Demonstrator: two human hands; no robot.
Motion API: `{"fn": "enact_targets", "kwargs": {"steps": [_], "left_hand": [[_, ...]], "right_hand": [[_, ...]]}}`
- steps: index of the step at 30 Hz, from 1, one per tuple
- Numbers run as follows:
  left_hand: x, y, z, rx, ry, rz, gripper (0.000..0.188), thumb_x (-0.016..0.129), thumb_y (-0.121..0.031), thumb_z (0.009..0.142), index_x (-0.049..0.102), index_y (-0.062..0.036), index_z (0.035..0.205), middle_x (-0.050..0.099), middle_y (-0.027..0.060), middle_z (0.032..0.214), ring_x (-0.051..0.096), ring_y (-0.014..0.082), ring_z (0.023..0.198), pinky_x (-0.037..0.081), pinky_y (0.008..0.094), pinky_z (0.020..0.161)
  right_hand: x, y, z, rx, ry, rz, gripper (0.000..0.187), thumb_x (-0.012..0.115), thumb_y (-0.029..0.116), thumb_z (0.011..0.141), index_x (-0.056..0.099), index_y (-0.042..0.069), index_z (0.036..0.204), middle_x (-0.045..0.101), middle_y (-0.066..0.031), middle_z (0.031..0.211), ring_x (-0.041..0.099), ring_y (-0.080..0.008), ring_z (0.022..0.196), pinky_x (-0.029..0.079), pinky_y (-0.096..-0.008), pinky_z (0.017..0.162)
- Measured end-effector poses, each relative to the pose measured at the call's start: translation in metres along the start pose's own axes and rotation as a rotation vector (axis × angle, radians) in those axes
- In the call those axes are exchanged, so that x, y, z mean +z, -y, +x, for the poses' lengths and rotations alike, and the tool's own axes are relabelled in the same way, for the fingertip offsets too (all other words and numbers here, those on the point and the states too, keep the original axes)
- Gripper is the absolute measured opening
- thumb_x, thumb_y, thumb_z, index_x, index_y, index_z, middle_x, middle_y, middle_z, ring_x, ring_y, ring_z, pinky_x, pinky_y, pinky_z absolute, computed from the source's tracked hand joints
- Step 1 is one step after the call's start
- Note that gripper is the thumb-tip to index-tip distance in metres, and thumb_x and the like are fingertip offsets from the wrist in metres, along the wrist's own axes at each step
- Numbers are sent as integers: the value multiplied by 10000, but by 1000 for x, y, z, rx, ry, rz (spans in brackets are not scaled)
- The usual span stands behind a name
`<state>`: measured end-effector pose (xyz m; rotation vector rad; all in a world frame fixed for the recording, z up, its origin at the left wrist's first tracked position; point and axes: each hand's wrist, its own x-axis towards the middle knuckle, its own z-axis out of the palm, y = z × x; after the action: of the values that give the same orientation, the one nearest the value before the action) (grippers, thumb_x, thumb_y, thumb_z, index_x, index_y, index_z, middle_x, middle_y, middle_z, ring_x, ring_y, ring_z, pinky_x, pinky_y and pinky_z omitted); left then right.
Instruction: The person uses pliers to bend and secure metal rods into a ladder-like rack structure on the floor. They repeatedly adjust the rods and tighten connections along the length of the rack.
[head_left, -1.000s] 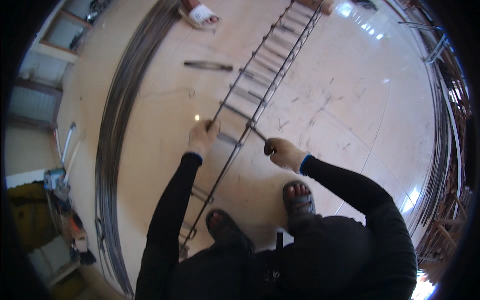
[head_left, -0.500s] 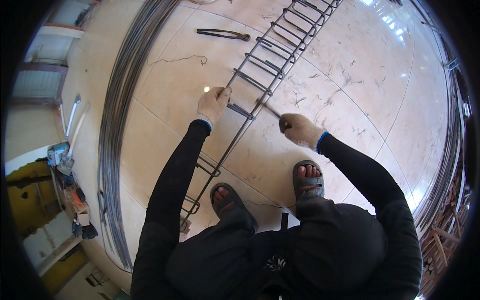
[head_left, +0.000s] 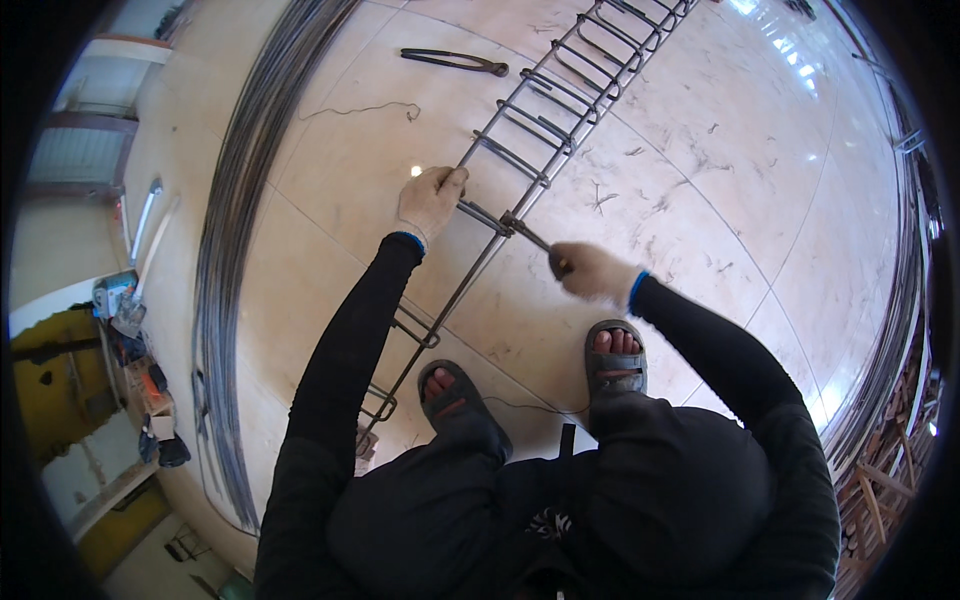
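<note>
A long cage of thin steel bars with bent stirrups [head_left: 517,160] runs from the top of the view down toward my left side. My left hand [head_left: 428,205], in a pale work glove, is closed on its left bar, just above a stirrup. In my right hand [head_left: 595,272], gloved too and slightly blurred, is a slim dark metal hand tool [head_left: 533,238]. Its tip touches the joint where that stirrup meets the right bar. The tool's exact kind is hard to make out.
Dark pincers [head_left: 455,61] lie on the tiled floor beyond my left hand, near a thin loose wire [head_left: 360,109]. A bundle of long steel rods [head_left: 228,200] lies to the left. Wire scraps [head_left: 602,197] litter the right side. My sandalled feet [head_left: 617,365] stand close by.
My right hand has moved slightly left and down, and the tool's tip now meets the stirrup joint instead of sitting above it. My left hand stays on the bar.
</note>
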<state>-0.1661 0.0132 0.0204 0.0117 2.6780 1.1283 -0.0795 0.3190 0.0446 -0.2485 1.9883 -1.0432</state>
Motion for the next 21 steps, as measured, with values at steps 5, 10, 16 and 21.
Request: {"fn": "enact_targets", "kwargs": {"steps": [5, 10, 16, 21], "left_hand": [[3, 3, 1, 15, 1, 18, 532, 550, -494, 1081, 722, -14, 925, 722, 130, 884, 690, 275, 879, 524, 405, 855], [-3, -1, -5, -17, -18, 16, 525, 569, -491, 1074, 728, -18, 909, 733, 128, 893, 703, 273, 897, 526, 404, 855], [-3, -3, -3, -24, -37, 28, 477, 620, -468, 1050, 785, -24, 990, 772, 149, 958, 742, 328, 939, 558, 418, 878], [0, 0, -2, -33, -32, -27, 457, 626, -460, 1042, 783, -30, 1030, 783, 105, 957, 733, 253, 939, 545, 383, 884]], "right_hand": [[0, -9, 1, -60, -168, -57, 174, 596, 61, 860, 647, 18, 1020, 698, -256, 935, 679, -457, 934, 534, -518, 823], [-21, 6, 3, -30, 1, -109, 194, 606, 84, 851, 635, 19, 1031, 703, -258, 1011, 669, -449, 1003, 527, -496, 850], [-35, 13, -2, -37, 97, -160, 138, 553, 46, 856, 647, 30, 957, 689, -197, 864, 657, -368, 810, 509, -492, 741], [-4, -4, 2, -92, -144, -80, 149, 610, 71, 836, 661, 25, 968, 697, -213, 862, 684, -397, 845, 516, -496, 749]]}}
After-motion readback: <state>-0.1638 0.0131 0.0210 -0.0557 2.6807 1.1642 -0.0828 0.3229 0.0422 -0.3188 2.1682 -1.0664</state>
